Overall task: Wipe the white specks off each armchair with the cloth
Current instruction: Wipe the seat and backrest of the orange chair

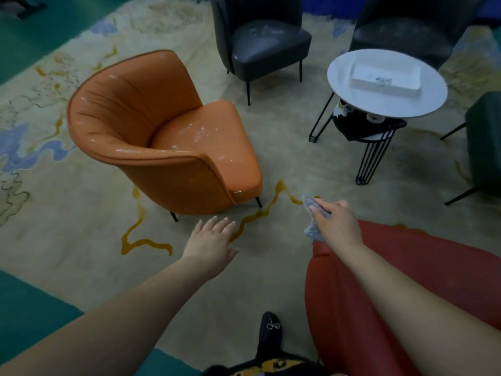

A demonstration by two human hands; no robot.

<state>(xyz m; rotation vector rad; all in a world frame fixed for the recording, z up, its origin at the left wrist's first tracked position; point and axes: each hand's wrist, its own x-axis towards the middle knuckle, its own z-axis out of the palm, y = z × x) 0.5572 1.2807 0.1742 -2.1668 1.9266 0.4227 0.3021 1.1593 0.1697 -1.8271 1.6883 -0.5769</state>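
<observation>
An orange armchair stands on the rug left of centre, with white specks scattered over its seat and arm rim. Behind it a black armchair also carries white specks on its seat. A second dark armchair stands at the back right, partly behind the table. My right hand grips a grey cloth in the air, right of the orange chair's front corner and above a red armchair. My left hand hovers with fingers spread, below the orange chair, holding nothing.
A round white side table on black wire legs holds a white box, with a lower shelf of dark items beneath. A dark green seat sits at the right edge. My black shoe is on the patterned rug.
</observation>
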